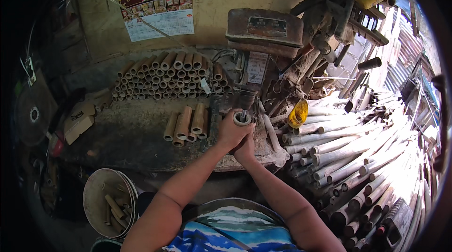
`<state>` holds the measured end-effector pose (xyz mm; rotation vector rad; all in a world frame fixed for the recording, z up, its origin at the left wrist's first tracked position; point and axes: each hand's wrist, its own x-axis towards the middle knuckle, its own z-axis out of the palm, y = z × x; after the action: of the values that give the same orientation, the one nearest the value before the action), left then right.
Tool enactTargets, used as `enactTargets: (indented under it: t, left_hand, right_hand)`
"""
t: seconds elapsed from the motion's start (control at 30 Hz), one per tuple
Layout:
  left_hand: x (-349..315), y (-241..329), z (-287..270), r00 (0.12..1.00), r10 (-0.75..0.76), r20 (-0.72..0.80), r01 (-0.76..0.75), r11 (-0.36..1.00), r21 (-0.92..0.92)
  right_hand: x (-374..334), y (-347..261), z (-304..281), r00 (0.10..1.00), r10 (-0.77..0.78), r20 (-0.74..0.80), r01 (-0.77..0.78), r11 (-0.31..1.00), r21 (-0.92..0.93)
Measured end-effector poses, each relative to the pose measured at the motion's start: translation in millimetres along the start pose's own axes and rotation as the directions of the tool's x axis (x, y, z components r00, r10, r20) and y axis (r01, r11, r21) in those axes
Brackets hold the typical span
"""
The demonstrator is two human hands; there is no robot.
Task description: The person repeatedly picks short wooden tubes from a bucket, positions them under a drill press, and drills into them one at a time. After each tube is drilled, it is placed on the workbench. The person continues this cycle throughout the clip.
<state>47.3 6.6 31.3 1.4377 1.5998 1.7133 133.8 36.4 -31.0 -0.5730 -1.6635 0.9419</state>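
Observation:
Both my hands are wrapped round a short bamboo tube (236,121) standing upright under the drill press (264,28). My left hand (230,132) closes round its upper part, just below the rim. Lower down, my right hand (246,147) grips it from the right side. The shiny drill bit (244,114) reaches down into the tube's open top; how deep it goes is hidden. A small heap of cut bamboo tubes (185,122) lies on the bench to the left of my hands.
A large stack of bamboo tubes (165,75) lines the back of the dark workbench (117,134). Long bamboo poles (348,146) crowd the right side. At lower left stands a white bucket (96,181) with bamboo pieces inside. A yellow container (298,113) is beside the press.

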Motion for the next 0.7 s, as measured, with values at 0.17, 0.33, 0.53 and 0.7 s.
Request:
enactTargets:
  t: [0.17,0.33,0.53,0.7]
  left_hand:
    - [20,-8,-11,0.997,0.064,0.04,-0.063,0.998,-0.031]
    - [28,-34,-27,0.888,-0.023,0.46,0.172,0.943,-0.286]
    - [31,-30,-22,0.887,0.086,0.453,0.15,0.875,-0.461]
    - [15,-22,-4,0.979,-0.011,0.206,0.085,0.931,-0.355]
  right_hand:
    - [23,-19,-19,0.963,0.067,0.262,-0.097,0.99,0.105]
    - [12,-21,-34,0.88,0.314,0.358,-0.282,0.949,-0.139]
    - [34,-2,-43,0.766,0.445,0.464,-0.518,0.855,0.036]
    - [-5,15,-7,0.979,0.107,0.171,-0.147,0.959,0.242]
